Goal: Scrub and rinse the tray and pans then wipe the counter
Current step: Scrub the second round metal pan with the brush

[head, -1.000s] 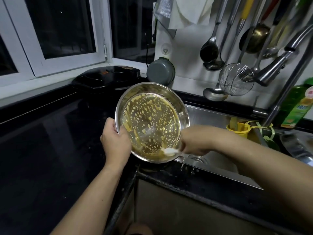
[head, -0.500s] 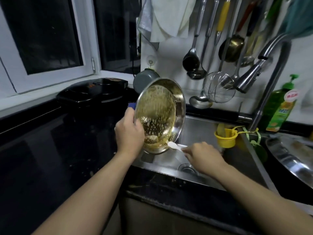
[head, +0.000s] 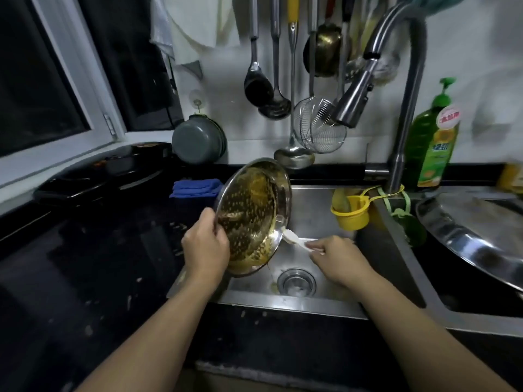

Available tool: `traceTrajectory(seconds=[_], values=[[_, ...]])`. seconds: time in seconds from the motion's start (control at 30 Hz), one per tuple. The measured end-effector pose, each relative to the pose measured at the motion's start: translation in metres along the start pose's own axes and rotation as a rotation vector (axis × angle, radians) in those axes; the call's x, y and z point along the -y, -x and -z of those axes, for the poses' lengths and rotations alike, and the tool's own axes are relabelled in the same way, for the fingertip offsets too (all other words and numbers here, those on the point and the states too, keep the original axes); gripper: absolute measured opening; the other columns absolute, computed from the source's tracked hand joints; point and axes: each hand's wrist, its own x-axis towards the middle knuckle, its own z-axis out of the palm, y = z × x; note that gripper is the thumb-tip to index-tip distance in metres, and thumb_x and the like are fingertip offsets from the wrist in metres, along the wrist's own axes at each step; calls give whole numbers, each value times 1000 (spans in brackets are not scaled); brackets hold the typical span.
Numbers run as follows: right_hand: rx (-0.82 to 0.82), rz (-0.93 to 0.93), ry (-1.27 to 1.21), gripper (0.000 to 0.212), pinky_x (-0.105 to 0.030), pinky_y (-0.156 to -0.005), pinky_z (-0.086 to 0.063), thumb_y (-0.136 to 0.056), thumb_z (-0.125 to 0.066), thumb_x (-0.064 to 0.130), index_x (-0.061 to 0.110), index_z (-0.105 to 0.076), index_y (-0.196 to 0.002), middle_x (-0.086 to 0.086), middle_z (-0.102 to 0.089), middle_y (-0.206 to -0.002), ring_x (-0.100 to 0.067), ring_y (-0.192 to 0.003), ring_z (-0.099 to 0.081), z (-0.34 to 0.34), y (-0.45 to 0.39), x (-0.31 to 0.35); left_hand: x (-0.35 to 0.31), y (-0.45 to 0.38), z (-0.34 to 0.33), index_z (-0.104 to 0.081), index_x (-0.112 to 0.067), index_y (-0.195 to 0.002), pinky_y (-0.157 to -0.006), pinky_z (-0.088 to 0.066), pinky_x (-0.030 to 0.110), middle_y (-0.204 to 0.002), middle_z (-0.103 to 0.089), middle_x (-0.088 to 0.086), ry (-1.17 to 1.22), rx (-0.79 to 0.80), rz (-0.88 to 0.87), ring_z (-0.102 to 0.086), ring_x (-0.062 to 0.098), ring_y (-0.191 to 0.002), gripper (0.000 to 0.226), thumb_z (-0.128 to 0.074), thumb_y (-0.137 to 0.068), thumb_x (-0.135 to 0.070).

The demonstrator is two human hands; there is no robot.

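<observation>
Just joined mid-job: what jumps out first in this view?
The round steel pan, coated with yellow residue, is tilted over the steel sink, gripped at its rim by the left hand. The right hand holds a white scraper at the pan's lower edge. A green dish-soap bottle stands behind the grey faucet.

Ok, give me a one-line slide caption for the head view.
Left hand tilts the greasy pan over the sink; right hand holds a white scraper at its rim.

both arms reach forward, left grip (head: 205, 247) and right grip (head: 335, 257) clenched.
</observation>
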Motion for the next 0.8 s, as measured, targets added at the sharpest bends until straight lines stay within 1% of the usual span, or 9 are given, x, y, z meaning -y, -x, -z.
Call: traceTrajectory(seconds=[0.07, 0.17, 0.27, 0.33, 0.4, 0.53, 0.63, 0.73, 0.8], values=[[-2, -42, -27, 37, -32, -87, -51, -93, -62, 27, 35, -68, -128, 0, -72, -123, -27, -113, -65, 2, -2, -4, -1, 0, -3, -38, -12, -73, -52, -26, 34, -57, -41, -4, -1, 8, -15, -39, 14, -49, 28, -53, -89, 5], [2, -54, -60, 42, -29, -81, -50, -91, -59, 24, 38, -66, -130, -1, -73, -118, -27, -108, -66, -1, -4, -4, -6, -3, -12, -37, -11, -72, -47, -26, 34, -56, -41, -2, 10, 6, -51, -38, 14, -48, 29, -53, -88, 6], [-15, -13, -36, 43, -33, -83, -53, -92, -56, 24, 39, -64, -131, -1, -73, -118, -27, -106, -66, 2, -10, -3, -1, -4, -20, -39, -7, -72, -47, -32, 37, -57, -43, 4, 57, 6, -11, -42, 21, -49, 26, -53, -89, 6], [18, -3, 85, 42, -35, -85, -54, -94, -55, 22, 39, -64, -132, -3, -70, -122, -28, -106, -65, 15, -23, -2, 3, -5, -22, -39, -6, -72, -48, -35, 41, -59, -45, 8, 102, -17, 22, -44, 27, -51, 24, -52, -88, 7], [62, 18, 270, 45, -36, -85, -55, -94, -55, 19, 39, -62, -134, -5, -68, -123, -29, -107, -64, 24, -32, -3, 4, -5, -22, -39, -5, -72, -48, -33, 37, -59, -43, 5, 152, -39, 63, -38, 17, -50, 25, -52, -89, 7], [-39, 63, 501, 41, -37, -71, -49, -96, -49, 22, 36, -61, -132, -8, -67, -109, -32, -98, -66, 9, -29, -8, 4, -3, -20, -38, -2, -72, -48, -29, 37, -60, -38, 2, 242, -85, 122, -32, 11, -52, 25, -51, -91, 6], [78, 93, 468, 34, -36, -72, -51, -93, -52, 24, 29, -69, -122, -6, -69, -106, -31, -96, -67, -5, -27, 0, 4, -6, -22, -40, -2, -71, -46, -29, 30, -59, -41, 3, 264, -89, 93, -36, 10, -52, 29, -54, -96, 2], [391, 160, 142, 33, -29, -81, -52, -94, -58, 25, 36, -72, -122, 4, -73, -103, -21, -98, -67, -11, -11, 16, 4, -5, -23, -40, -2, -71, -45, -30, 30, -59, -42, 4, 265, -94, 77, -36, 10, -52, 29, -54, -97, 0], [361, 142, 172, 34, -30, -79, -51, -95, -57, 25, 39, -70, -123, 0, -74, -107, -22, -96, -67, -5, -11, 15, 4, -5, -23, -37, -2, -70, -45, -28, 27, -59, -38, 0, 282, -113, 99, -35, 10, -52, 29, -53, -94, 3]])
